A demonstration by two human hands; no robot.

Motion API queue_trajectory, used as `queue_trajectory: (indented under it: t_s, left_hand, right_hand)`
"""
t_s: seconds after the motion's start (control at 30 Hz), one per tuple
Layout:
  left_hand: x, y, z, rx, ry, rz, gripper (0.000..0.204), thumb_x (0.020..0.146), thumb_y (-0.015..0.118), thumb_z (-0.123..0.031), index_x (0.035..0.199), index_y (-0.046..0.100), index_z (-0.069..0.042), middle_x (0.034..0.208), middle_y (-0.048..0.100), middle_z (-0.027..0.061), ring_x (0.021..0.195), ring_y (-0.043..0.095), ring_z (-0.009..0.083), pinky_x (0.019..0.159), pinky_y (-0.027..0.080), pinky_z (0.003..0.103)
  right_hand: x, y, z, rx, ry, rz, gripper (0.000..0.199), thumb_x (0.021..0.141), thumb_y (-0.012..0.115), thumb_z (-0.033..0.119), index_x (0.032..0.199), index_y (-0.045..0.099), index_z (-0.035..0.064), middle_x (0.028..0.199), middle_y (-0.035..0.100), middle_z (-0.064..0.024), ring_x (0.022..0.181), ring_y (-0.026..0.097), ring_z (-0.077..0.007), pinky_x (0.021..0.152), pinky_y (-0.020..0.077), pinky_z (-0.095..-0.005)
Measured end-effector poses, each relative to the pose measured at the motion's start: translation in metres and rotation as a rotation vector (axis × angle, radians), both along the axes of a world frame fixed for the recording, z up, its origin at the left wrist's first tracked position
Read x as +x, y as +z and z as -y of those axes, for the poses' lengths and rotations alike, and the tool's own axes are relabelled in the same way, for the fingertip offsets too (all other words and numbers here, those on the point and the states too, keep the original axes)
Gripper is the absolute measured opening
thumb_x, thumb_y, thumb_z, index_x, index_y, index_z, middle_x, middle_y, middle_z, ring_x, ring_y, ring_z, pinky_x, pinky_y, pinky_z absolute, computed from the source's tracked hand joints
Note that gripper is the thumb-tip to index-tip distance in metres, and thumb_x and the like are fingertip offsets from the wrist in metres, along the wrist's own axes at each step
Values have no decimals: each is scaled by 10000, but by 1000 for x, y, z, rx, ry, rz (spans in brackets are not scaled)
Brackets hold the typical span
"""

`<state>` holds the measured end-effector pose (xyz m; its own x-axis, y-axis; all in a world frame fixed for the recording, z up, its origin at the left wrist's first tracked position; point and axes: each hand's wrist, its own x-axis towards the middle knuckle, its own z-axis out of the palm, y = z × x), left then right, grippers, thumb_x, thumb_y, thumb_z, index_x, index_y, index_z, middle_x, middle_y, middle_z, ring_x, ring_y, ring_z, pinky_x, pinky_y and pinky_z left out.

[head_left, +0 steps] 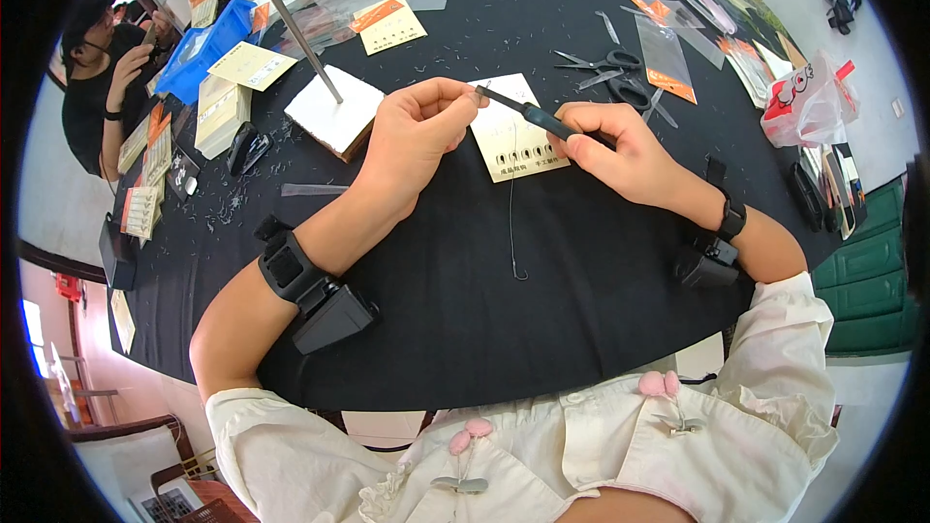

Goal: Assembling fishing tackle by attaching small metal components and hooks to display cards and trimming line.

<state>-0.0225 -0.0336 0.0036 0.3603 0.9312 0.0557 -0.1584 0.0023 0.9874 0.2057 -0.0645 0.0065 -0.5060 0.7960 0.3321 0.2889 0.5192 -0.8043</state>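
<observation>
1. The right hand point(620, 140) is closed around a slim dark tool point(528, 112), fingers wrapped over its handle, with the tip pointing left toward the other hand.
2. The left hand point(417, 131) pinches thumb and forefinger together at the tool's tip; what sits between the fingertips is too small to make out (possibly the top of the line).
3. A thin dark line with a small hook point(514, 232) at its lower end hangs down from between the hands and lies on the black table point(542, 320).
4. Under the hands lies a pale card point(513, 150) with a row of dark oval marks near its lower edge, flat on the table.
5. Just left of the left hand stands a white block point(329, 116) with a metal rod rising from it.
6. Black scissors point(610, 63) lie beyond the right hand, near clear sleeves with orange ends point(666, 63).
7. A blue tray point(208, 48) and stacked cards point(221, 111) sit far left, by another person point(102, 77).
</observation>
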Motion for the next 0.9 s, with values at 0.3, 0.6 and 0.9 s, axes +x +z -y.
queue_trajectory:
  t_s: [0.3,0.6,0.9]
  left_hand:
    - [-2,2,-1,-35,-30,-23,141,859,592,-102,913,634,21,620,457,-48,558,360,29,524,269,198]
    - [-2,5,0,-59,-34,-39,135,866,591,-101,916,626,19,631,451,-44,561,364,33,532,276,200]
    - [-3,2,-3,-42,-41,-13,130,868,576,-96,924,603,19,634,443,-41,554,356,34,511,265,195]
  right_hand:
    - [3,6,0,-312,14,-65,258,886,494,170,726,591,-7,608,472,23,561,395,-34,504,311,-226]
    - [5,5,-3,-423,61,-140,261,871,479,167,658,527,24,685,524,-23,556,395,-52,467,291,-213]
    - [6,11,-6,-411,108,-135,287,860,497,225,701,593,5,788,576,-59,642,443,-80,522,308,-214]
